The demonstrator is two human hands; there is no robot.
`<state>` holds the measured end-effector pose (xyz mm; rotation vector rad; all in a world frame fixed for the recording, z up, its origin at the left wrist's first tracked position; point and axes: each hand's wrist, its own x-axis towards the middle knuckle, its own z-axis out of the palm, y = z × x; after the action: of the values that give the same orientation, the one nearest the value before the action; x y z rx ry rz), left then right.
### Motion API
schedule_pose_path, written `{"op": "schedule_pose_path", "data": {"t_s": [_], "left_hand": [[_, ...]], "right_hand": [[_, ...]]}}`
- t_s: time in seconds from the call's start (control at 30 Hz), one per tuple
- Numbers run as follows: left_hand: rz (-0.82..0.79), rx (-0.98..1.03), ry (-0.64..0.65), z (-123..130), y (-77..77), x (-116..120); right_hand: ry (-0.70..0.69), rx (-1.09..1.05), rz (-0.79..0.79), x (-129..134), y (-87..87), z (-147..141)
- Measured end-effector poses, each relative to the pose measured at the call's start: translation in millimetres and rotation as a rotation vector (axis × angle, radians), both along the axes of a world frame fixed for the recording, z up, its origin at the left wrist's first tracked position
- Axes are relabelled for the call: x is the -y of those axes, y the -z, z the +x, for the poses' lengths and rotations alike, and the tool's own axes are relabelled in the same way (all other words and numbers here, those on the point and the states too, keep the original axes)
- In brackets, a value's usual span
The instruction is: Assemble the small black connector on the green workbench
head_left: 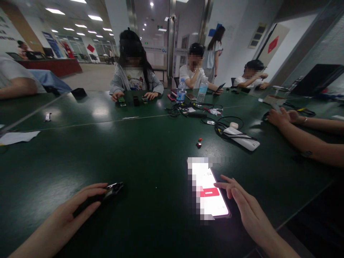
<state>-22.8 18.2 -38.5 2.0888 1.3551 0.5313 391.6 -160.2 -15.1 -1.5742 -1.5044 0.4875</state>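
Observation:
Low on the left, my left hand (83,202) is closed around a small black and silver tool (115,187), whose shiny end sticks out past the fingertips. Its exact kind is not clear. A smartphone (215,206) lies face up on the dark green table, its bright screen showing a red button and partly blurred out. My right hand (242,199) is at the phone's right edge with the fingers stretched and apart. The index fingertip is over the screen beside the red button; whether it touches cannot be told. A small red and dark item (199,143) lies beyond the phone.
A white power bank (243,139) with black cables and a small white case (233,125) lie at right. Two water bottles (181,92) stand farther back. Several people sit around the table (150,154); one person's forearms (301,136) rest at right. White paper (20,137) lies at left.

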Motion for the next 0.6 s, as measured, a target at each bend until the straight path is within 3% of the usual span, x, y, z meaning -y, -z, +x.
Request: {"op": "schedule_pose_path", "data": {"t_s": [0.47,0.6], "left_hand": [[0.001,0.002,0.008,-10,9.5,-8],[-0.022,-0.008,0.019,-7,6.7,-6]], "right_hand": [[0.050,0.016,-0.082,1,7.3,3],[0.063,0.051,-0.033,1,4.2,1]]}}
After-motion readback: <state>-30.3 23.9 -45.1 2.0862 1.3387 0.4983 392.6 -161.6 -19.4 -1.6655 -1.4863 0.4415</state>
